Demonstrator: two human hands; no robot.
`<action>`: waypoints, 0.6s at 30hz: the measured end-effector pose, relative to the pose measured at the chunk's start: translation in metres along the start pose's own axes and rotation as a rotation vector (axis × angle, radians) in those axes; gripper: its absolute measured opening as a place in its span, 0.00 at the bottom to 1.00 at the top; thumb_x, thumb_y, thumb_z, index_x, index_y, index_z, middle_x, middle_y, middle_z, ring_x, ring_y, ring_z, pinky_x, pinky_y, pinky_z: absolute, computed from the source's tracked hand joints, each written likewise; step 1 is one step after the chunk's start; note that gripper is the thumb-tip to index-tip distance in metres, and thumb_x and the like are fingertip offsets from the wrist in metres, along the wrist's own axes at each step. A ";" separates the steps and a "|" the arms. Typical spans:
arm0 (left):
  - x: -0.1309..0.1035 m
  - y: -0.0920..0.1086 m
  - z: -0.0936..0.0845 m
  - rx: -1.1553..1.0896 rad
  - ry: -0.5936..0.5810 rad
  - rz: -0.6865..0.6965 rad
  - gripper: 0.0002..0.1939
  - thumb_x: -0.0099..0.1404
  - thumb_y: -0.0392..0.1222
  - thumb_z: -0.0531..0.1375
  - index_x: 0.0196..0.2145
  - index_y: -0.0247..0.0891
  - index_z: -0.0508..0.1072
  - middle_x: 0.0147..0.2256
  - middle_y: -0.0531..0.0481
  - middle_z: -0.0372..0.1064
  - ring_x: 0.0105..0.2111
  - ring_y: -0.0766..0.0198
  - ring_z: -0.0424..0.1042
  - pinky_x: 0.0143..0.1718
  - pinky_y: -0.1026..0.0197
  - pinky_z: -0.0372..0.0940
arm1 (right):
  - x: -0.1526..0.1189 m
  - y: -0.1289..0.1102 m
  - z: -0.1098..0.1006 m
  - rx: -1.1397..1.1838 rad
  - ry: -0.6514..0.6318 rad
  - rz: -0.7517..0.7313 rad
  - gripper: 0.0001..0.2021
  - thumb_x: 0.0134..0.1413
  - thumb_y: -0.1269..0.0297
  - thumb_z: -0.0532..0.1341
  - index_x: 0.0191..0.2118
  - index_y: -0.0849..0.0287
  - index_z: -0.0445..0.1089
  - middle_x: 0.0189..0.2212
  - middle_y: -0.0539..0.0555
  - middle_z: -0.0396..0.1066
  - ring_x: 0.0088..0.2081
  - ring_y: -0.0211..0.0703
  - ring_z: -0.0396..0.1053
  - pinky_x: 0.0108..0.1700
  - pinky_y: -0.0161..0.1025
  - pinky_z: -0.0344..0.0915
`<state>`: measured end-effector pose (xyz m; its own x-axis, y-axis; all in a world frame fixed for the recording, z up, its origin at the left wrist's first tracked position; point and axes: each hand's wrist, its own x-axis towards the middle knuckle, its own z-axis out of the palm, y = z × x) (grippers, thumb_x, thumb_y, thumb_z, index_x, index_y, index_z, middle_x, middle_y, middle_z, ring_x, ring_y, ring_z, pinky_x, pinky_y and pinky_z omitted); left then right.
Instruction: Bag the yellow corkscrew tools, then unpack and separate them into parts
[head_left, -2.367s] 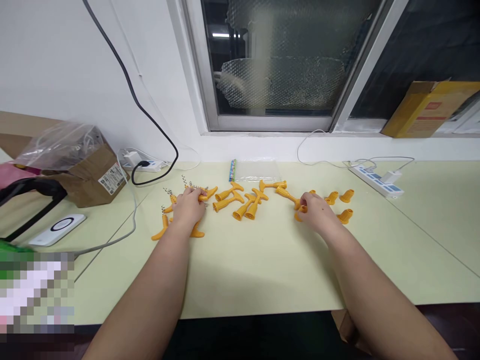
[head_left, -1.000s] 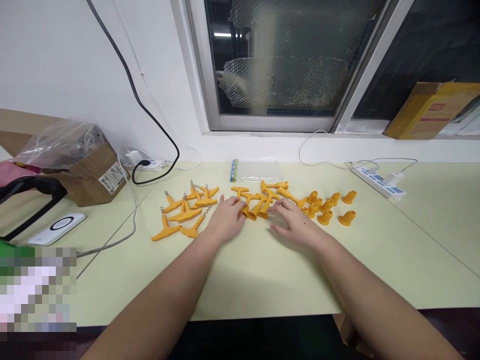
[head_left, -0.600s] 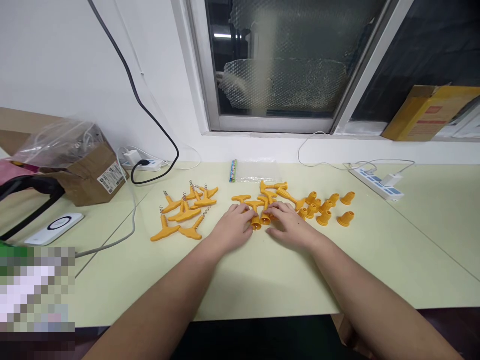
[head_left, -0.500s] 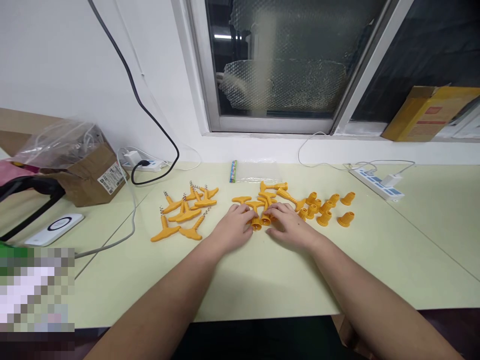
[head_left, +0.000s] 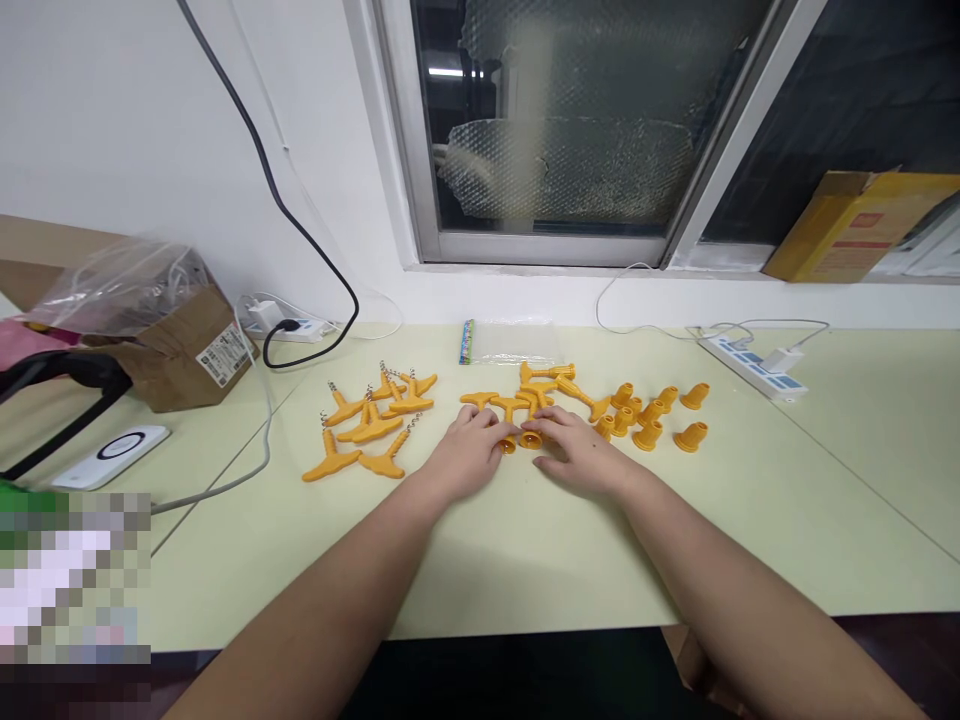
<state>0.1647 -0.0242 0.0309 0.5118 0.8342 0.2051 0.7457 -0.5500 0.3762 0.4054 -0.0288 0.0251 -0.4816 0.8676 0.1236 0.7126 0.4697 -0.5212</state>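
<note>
Yellow corkscrews with T-shaped handles lie in a group in the middle of the table. My left hand has its fingers curled over a corkscrew fitted with a bell-shaped cap; the palm hides part of it. From the other side, my right hand closes its bent fingers on a neighbouring capped corkscrew, whose open bell end faces me. Beyond my fingers lie more capped corkscrews. To the left is a pile of corkscrews with bare metal spirals. Loose yellow caps stand to the right.
A clear plastic bag lies near the wall. Power strips sit at the right and left. On the left are a cardboard box, a white charging pad and a grey cable.
The capped corkscrews between my hands have slid slightly away from me, and a handle near my left hand has shifted left. Both hands stay in nearly the same place.
</note>
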 end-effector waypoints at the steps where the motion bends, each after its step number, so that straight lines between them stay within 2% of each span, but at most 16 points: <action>1: 0.000 0.000 -0.001 0.009 -0.002 -0.018 0.21 0.68 0.34 0.52 0.52 0.53 0.75 0.45 0.47 0.70 0.52 0.50 0.62 0.56 0.46 0.63 | 0.000 0.000 -0.001 -0.001 0.002 0.006 0.25 0.58 0.64 0.63 0.61 0.45 0.67 0.62 0.55 0.62 0.64 0.54 0.61 0.61 0.53 0.65; 5: 0.000 -0.001 -0.006 0.026 -0.030 -0.076 0.15 0.64 0.39 0.57 0.46 0.53 0.76 0.46 0.49 0.72 0.53 0.49 0.63 0.54 0.46 0.64 | 0.000 0.000 -0.002 -0.006 0.011 0.028 0.22 0.58 0.64 0.63 0.58 0.46 0.69 0.61 0.55 0.63 0.62 0.53 0.62 0.60 0.51 0.66; 8: -0.001 0.001 -0.010 0.027 -0.014 -0.103 0.16 0.63 0.45 0.60 0.49 0.54 0.75 0.45 0.50 0.74 0.52 0.49 0.66 0.51 0.48 0.65 | 0.000 0.001 -0.002 -0.008 0.015 0.019 0.22 0.57 0.65 0.63 0.58 0.46 0.68 0.60 0.54 0.64 0.62 0.53 0.63 0.59 0.50 0.66; 10: -0.001 0.005 -0.012 0.018 0.000 -0.130 0.19 0.63 0.50 0.62 0.53 0.54 0.73 0.42 0.51 0.75 0.49 0.49 0.69 0.49 0.48 0.65 | 0.001 0.002 -0.002 -0.008 0.019 0.010 0.22 0.57 0.65 0.63 0.58 0.46 0.68 0.60 0.55 0.64 0.62 0.53 0.63 0.59 0.50 0.66; 13: 0.001 0.008 -0.014 -0.005 0.024 -0.162 0.16 0.64 0.52 0.61 0.49 0.52 0.74 0.36 0.52 0.73 0.43 0.52 0.72 0.49 0.48 0.64 | 0.001 0.001 -0.002 -0.003 0.032 0.003 0.21 0.56 0.65 0.64 0.56 0.48 0.69 0.59 0.56 0.65 0.60 0.53 0.65 0.58 0.50 0.66; 15: 0.003 0.006 -0.012 -0.006 0.083 -0.142 0.14 0.65 0.50 0.60 0.48 0.50 0.75 0.39 0.50 0.73 0.46 0.52 0.71 0.52 0.48 0.62 | 0.000 -0.001 -0.003 0.012 0.045 -0.002 0.19 0.57 0.64 0.64 0.55 0.48 0.71 0.58 0.56 0.66 0.59 0.53 0.65 0.58 0.50 0.66; 18: 0.010 -0.002 -0.007 0.000 0.181 -0.115 0.18 0.68 0.48 0.58 0.55 0.50 0.72 0.48 0.47 0.70 0.54 0.51 0.66 0.58 0.48 0.60 | 0.000 -0.002 -0.003 0.053 0.062 -0.014 0.17 0.57 0.63 0.64 0.53 0.49 0.72 0.56 0.55 0.69 0.58 0.52 0.67 0.58 0.51 0.66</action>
<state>0.1653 -0.0149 0.0384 0.3388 0.8849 0.3197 0.7944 -0.4511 0.4066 0.4054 -0.0291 0.0292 -0.4579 0.8701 0.1823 0.6773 0.4743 -0.5624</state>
